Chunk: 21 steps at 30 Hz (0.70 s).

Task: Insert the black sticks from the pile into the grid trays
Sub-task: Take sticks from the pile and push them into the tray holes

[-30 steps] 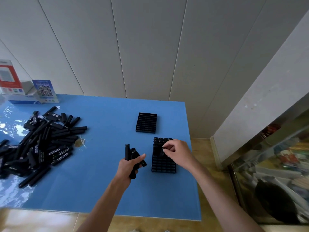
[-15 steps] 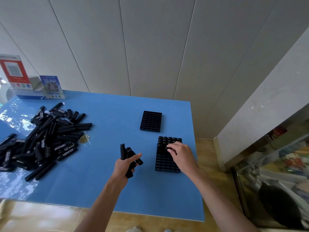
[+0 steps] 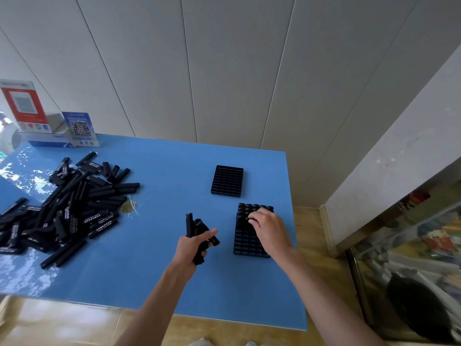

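Looking down from the head cam: the left hand point(image 3: 192, 245) grips a small bunch of black sticks point(image 3: 197, 229), maybe three or four, hard to count since they overlap. The right hand point(image 3: 268, 227) rests curled over the near grid tray point(image 3: 247, 245), covering part of it; can't tell if it's pinching a stick. The tray's far rows are filled. A second grid tray point(image 3: 227, 181) sits behind, no sticks in it. The pile point(image 3: 67, 208) lies left on the blue desk point(image 3: 154, 270), cut off at the edge, too tangled to count.
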{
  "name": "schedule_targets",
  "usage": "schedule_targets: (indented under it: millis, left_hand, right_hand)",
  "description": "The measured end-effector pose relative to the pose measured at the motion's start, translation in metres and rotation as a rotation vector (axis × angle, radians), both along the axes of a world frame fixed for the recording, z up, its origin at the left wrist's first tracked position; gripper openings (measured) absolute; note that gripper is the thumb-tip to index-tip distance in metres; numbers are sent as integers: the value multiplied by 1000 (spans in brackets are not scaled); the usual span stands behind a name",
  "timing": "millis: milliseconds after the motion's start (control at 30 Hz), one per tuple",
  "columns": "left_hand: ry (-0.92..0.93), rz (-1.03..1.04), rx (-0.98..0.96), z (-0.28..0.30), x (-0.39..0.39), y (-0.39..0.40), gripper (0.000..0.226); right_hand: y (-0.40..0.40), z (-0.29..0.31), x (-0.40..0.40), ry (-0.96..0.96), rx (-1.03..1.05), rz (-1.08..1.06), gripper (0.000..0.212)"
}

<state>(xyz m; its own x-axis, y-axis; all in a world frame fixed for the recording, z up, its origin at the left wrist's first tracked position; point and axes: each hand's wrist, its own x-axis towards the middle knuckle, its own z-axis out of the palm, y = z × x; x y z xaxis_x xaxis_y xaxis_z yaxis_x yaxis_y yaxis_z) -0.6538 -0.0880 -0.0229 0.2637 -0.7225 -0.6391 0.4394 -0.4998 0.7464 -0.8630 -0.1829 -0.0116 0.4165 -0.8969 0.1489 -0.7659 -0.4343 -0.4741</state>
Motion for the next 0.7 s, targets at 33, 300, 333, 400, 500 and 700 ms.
schedule_targets:
  millis: [33,300,333,400,500,700]
  left_hand:
    - [6,-11,0,1,0,0,33]
    - [36,-73,-39,6,-4,3,22]
    - [33,-79,-40,6,-5,2,25]
    - [2,-114,-31,9,-9,0,28]
    - [-75,-185,-33,15,-22,-5,30]
    - [-206,-348,-99,27,-47,-10,29]
  right_hand:
    - [0,-1,1,12,-2,-4,14]
    - [1,5,0,-24,32,-4,20]
    - [2,8,0,-80,37,-16,19]
    - [5,15,3,-215,84,-17,15]
    - [10,29,7,-364,301,18,12]
    - [17,33,5,-452,534,60,18]
